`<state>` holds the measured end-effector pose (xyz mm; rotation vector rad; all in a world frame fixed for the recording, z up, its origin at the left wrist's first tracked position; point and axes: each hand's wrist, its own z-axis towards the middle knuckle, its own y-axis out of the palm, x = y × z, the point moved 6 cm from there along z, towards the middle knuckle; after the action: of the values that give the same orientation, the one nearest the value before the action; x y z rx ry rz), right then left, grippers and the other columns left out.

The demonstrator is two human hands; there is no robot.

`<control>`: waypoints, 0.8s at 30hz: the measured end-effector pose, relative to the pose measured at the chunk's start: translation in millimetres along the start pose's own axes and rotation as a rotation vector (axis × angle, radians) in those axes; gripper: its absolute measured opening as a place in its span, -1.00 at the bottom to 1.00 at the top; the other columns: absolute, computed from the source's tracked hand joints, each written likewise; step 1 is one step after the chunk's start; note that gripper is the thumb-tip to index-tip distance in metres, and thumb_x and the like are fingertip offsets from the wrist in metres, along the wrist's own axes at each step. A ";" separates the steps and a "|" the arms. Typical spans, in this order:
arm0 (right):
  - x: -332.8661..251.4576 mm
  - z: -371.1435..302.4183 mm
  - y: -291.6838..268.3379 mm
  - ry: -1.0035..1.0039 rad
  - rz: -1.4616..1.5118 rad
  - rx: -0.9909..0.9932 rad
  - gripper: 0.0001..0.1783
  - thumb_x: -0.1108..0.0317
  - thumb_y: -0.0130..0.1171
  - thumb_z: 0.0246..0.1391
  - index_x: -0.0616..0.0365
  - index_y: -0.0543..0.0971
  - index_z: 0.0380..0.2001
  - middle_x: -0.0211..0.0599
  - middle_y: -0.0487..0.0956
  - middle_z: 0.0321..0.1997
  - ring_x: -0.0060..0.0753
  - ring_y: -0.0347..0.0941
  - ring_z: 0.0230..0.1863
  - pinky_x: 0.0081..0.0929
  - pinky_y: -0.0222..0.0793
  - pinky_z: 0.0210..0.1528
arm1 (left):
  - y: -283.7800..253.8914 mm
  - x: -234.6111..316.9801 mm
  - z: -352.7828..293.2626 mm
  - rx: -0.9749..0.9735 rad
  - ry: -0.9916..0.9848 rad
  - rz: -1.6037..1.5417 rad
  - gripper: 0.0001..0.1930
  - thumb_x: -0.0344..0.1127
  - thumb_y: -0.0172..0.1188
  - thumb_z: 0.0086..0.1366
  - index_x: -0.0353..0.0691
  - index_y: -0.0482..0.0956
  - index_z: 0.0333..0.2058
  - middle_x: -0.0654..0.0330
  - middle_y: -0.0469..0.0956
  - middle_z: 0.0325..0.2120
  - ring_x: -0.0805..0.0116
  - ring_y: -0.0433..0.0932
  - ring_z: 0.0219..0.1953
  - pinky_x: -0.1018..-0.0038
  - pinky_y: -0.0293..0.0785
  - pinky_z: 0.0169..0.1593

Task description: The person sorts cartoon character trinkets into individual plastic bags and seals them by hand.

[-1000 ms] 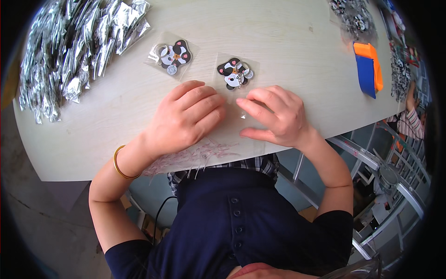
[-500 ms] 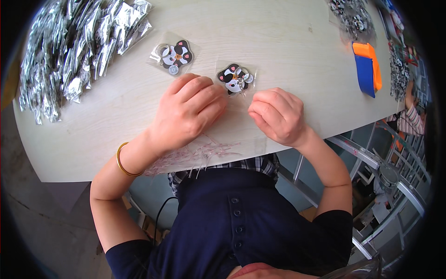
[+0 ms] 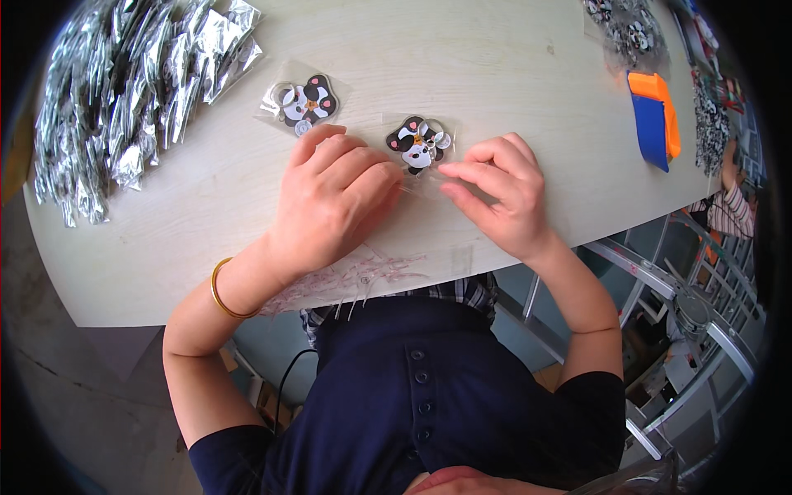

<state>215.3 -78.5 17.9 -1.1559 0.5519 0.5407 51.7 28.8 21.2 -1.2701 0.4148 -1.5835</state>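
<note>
A black-and-white animal-shaped keychain (image 3: 417, 142) lies in a clear plastic bag (image 3: 412, 175) on the pale wooden table (image 3: 495, 66). My left hand (image 3: 330, 202) rests palm down on the near end of that bag, fingers together. My right hand (image 3: 499, 194) pinches the bag's open edge just right of the keychain, fingers curled. A second bagged keychain (image 3: 304, 103) of the same kind sits just beyond my left fingertips.
A big heap of shiny clear bags (image 3: 124, 91) fills the table's left. Thin clear strips (image 3: 346, 276) pile at the near edge. An orange-and-blue tool (image 3: 653, 120) and more bagged keychains (image 3: 623, 25) lie far right. Another person's arm (image 3: 730, 198) shows at the right rim.
My right hand has drawn in from a flat spread to a curled pinch at the bag's edge. My left hand has stayed pressed on the bag.
</note>
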 end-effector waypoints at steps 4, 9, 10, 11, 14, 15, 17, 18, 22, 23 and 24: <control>2.5 -4.9 -0.7 0.040 0.012 0.006 -0.85 0.39 0.52 -0.08 0.05 0.75 -0.39 -0.48 0.57 -0.39 -0.36 0.43 -0.34 -0.39 0.33 -0.28 | 0.6 -3.4 4.0 -0.044 -0.098 -0.027 -0.75 -0.36 0.49 0.07 -0.11 0.67 -0.26 0.28 0.62 -0.34 0.22 0.56 -0.23 0.22 0.41 0.05; 7.0 -5.8 1.0 0.099 -0.029 0.022 -0.94 0.41 0.45 0.04 0.06 0.72 -0.43 -0.47 0.57 -0.39 -0.34 0.40 -0.33 -0.35 0.31 -0.20 | 0.8 -13.6 2.1 -0.019 -0.165 -0.037 -0.81 -0.29 0.49 0.06 -0.05 0.68 -0.33 0.36 0.55 -0.33 0.30 0.49 -0.21 0.30 0.30 0.02; 6.5 -6.3 1.6 0.101 -0.029 0.022 -0.94 0.41 0.45 0.04 0.06 0.72 -0.43 -0.47 0.57 -0.39 -0.34 0.40 -0.33 -0.35 0.31 -0.20 | 0.8 -15.1 1.4 -0.024 -0.184 -0.037 -0.83 -0.28 0.49 0.07 -0.05 0.68 -0.36 0.36 0.55 -0.32 0.30 0.48 -0.19 0.30 0.28 0.03; 6.6 -7.0 1.7 0.124 -0.029 0.037 -0.95 0.41 0.44 0.05 0.05 0.72 -0.44 -0.47 0.57 -0.39 -0.33 0.40 -0.31 -0.36 0.30 -0.19 | 0.9 -16.4 0.9 -0.030 -0.203 -0.037 -0.85 -0.27 0.49 0.08 -0.05 0.68 -0.39 0.37 0.55 -0.30 0.30 0.48 -0.17 0.29 0.26 0.05; 7.1 -7.2 2.5 0.161 -0.032 0.070 -0.94 0.41 0.43 0.05 0.03 0.71 -0.45 -0.46 0.57 -0.39 -0.33 0.40 -0.29 -0.37 0.29 -0.17 | 3.9 -15.9 4.3 -0.043 -0.222 0.000 -0.86 -0.26 0.48 0.09 -0.05 0.68 -0.41 0.37 0.54 -0.29 0.28 0.46 -0.13 0.28 0.24 0.07; 7.8 -7.5 1.9 0.177 -0.034 0.089 -0.93 0.40 0.43 0.04 0.03 0.70 -0.46 -0.46 0.56 -0.39 -0.32 0.40 -0.28 -0.37 0.29 -0.16 | 3.9 -14.7 5.5 -0.043 -0.222 -0.001 -0.86 -0.26 0.48 0.09 -0.05 0.68 -0.41 0.37 0.54 -0.29 0.28 0.46 -0.13 0.28 0.24 0.07; 8.4 -7.3 3.4 0.188 -0.047 0.079 -0.92 0.40 0.43 0.03 0.03 0.69 -0.47 -0.46 0.55 -0.39 -0.32 0.40 -0.28 -0.36 0.28 -0.15 | 3.7 -14.0 6.5 -0.060 -0.260 0.010 -0.86 -0.26 0.47 0.10 -0.05 0.67 -0.42 0.37 0.53 -0.27 0.27 0.45 -0.11 0.28 0.23 0.08; 8.7 -7.1 4.2 0.199 -0.059 0.070 -0.91 0.41 0.43 0.01 0.03 0.68 -0.48 -0.46 0.55 -0.40 -0.31 0.39 -0.28 -0.35 0.28 -0.14 | 3.3 -13.7 6.5 -0.061 -0.260 0.010 -0.86 -0.26 0.47 0.10 -0.05 0.67 -0.42 0.37 0.53 -0.27 0.27 0.45 -0.11 0.28 0.23 0.08; 8.6 -6.6 5.5 0.212 -0.075 0.062 -0.89 0.41 0.44 -0.01 0.04 0.65 -0.50 -0.46 0.54 -0.40 -0.31 0.40 -0.28 -0.33 0.27 -0.12 | -1.6 -11.0 3.5 -0.040 -0.269 0.010 -0.77 -0.27 0.51 0.09 -0.11 0.68 -0.30 0.27 0.53 -0.23 0.22 0.47 -0.12 0.26 0.26 0.08; 9.0 -6.9 6.0 0.213 -0.077 0.057 -0.88 0.41 0.44 -0.02 0.04 0.65 -0.50 -0.46 0.53 -0.40 -0.31 0.40 -0.28 -0.33 0.26 -0.12 | -4.3 -10.3 1.0 -0.027 -0.287 0.013 -0.72 -0.26 0.52 0.08 -0.12 0.69 -0.23 0.25 0.55 -0.19 0.21 0.49 -0.10 0.23 0.29 0.11; 8.9 -7.0 6.5 0.212 -0.077 0.051 -0.88 0.42 0.44 -0.02 0.04 0.64 -0.50 -0.46 0.53 -0.40 -0.31 0.40 -0.27 -0.32 0.26 -0.12 | -5.3 -9.2 -3.7 -0.029 -0.288 0.013 -0.72 -0.26 0.52 0.08 -0.12 0.69 -0.23 0.25 0.55 -0.19 0.21 0.49 -0.10 0.23 0.29 0.11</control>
<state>216.8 -82.1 5.5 -1.1880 0.6964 0.3376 45.2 37.8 19.1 -1.4883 0.2637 -1.3613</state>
